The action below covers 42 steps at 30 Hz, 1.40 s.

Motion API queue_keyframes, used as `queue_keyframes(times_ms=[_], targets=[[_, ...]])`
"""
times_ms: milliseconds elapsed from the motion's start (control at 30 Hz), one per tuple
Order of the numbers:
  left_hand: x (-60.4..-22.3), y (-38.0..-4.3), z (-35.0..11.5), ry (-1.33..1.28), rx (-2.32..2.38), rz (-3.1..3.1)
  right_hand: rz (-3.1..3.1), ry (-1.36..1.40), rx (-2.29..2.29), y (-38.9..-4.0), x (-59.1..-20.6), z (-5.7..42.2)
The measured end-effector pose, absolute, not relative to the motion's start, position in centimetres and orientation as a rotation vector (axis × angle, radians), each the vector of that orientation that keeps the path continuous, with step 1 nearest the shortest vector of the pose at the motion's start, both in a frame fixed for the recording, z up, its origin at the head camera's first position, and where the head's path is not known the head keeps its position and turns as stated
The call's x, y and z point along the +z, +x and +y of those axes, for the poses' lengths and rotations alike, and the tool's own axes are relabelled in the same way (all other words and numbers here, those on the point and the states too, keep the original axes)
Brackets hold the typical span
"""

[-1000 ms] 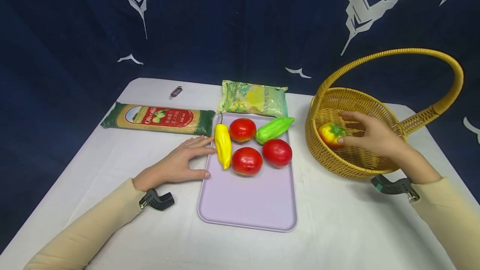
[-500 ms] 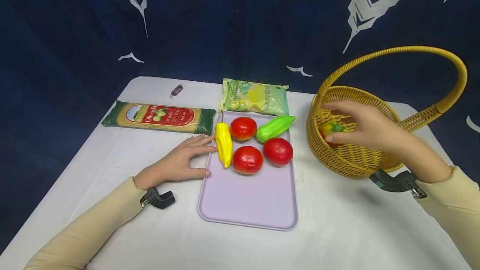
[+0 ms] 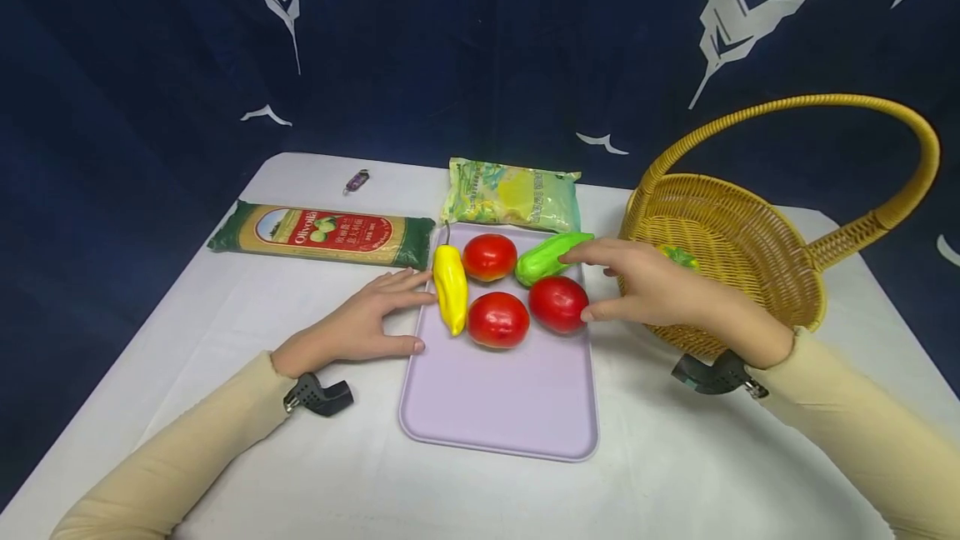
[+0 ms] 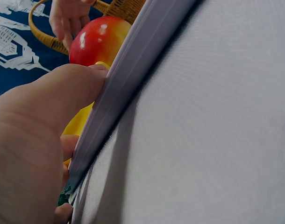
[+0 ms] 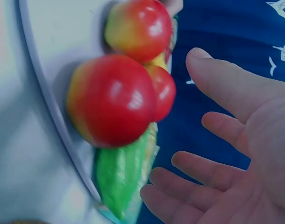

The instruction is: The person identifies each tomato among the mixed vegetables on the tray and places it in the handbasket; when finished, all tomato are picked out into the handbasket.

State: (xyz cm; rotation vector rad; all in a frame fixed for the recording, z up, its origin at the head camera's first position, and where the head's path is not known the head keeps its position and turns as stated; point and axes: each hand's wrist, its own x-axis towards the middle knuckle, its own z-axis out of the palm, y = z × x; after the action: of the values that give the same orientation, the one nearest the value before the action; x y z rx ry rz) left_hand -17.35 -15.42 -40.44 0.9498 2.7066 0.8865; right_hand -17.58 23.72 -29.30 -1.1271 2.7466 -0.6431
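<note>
White table [image 3: 300, 473]. Right hand [image 3: 645, 283] grip: spread, empty, beside nearest red fruit [image 3: 558, 303]; lopsided contact could roll it. Left hand [image 3: 367, 319] relaxed, empty, at tray [image 3: 498, 407] edge.

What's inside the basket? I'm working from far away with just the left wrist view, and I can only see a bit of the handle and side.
Observer: From the head view, there's something green and yellow inside the basket, partly hidden behind the right hand.
Operator: Cool! I can see one red fruit. Are there any more?
Observer: Yes, the head view shows three red fruits altogether, all on the tray.
</note>
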Motion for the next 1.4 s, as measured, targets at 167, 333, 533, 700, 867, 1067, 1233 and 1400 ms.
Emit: queue_keyframes(times_ms=[167, 333, 533, 700, 867, 1067, 1233, 1400], targets=[[-40.5, -17.3, -15.4, 0.946, 0.885, 2.711, 2.707, -1.175, -0.700, -17.9, -31.1, 23.2], [-40.4, -17.3, -15.4, 0.946, 0.882, 2.711, 2.733, -1.176, -0.694, -17.9, -32.3, 23.0], [-40.3, -17.2, -15.3, 0.944, 0.879, 2.709, 2.731, -1.125, -0.724, -17.6, -33.5, 22.8], [-40.4, -17.3, -15.4, 0.943, 0.872, 2.712, 2.762, -1.110, -0.770, -17.3, -34.5, 22.9], [-40.4, -17.3, -15.4, 0.945, 0.873, 2.717, 2.792, -1.102, -0.804, -17.3, -35.2, 23.1], [-40.4, -17.4, -15.5, 0.936, 0.871, 2.712, 2.791, -1.096, -0.850, -17.3, -35.5, 23.3], [-40.5, -17.4, -15.5, 0.941, 0.871, 2.715, 2.787, -1.084, -0.877, -17.2, -35.6, 23.4], [-40.6, -17.4, -15.4, 0.937, 0.868, 2.713, 2.783, -1.068, -0.887, -17.2, -35.7, 23.5]])
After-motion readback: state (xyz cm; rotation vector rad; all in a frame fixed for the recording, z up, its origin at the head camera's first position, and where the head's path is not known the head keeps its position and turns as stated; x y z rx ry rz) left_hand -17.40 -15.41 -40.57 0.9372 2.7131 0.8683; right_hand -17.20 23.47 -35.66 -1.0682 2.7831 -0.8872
